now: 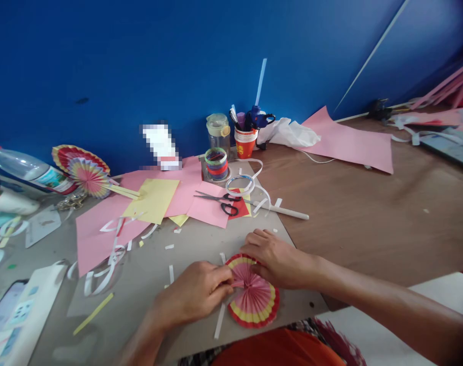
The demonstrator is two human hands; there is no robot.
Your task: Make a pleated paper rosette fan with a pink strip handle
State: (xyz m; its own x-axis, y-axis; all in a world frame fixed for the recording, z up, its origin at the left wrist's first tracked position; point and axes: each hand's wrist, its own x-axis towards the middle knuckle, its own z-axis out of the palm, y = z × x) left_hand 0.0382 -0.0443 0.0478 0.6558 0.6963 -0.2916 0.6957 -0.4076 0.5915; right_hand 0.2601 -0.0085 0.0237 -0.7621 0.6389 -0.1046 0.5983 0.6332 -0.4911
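Note:
A round pleated paper fan (254, 305), pink in the middle with yellow and red bands at its rim, lies on the grey board near the front edge. My left hand (198, 287) pinches the fan's left side, thumb and forefinger closed at a folded pink edge near the centre. From the upper right, my right hand (271, 256) grips the fan's top edge with curled fingers, its thumb on the pleats. The fan's upper part is partly hidden by this hand. A white paper strip (220, 317) lies beside and partly under the fan.
Black-handled scissors (229, 203), a tape roll (239, 185) and pink paper (208, 206) lie behind the hands. Further back stand a red cup of pens (245, 142) and a clear bottle (217, 133). A finished-looking fan (88, 175) and a power strip (40, 315) are at left.

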